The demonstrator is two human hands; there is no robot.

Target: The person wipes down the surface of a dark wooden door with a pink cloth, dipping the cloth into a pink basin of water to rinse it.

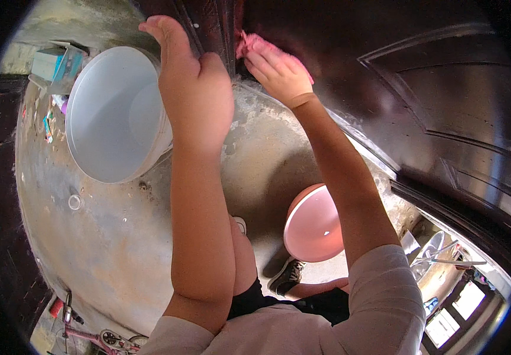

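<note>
My right hand [277, 73] lies flat over a pink cloth [297, 66] and presses it against a dark wooden panelled door [335, 26], near the door's lower edge. My left hand [193, 84] is raised with nothing in it, its fingers pointing away from me beside the dark door frame [195, 22]; whether it touches the frame cannot be told. A large white plastic bucket [109, 120] stands left of my left hand. Below my right forearm, a pink basin [311, 226], partly hidden by that arm, is near my shoe [289, 275].
Worn concrete floor [118, 235] surrounds my feet. A small clear cup or lid [74, 202] lies at the left. Behind the bucket is a plastic container [55, 66] with a box. A pink bicycle [100, 339] is at the lower left, and a doorway with clutter at the lower right.
</note>
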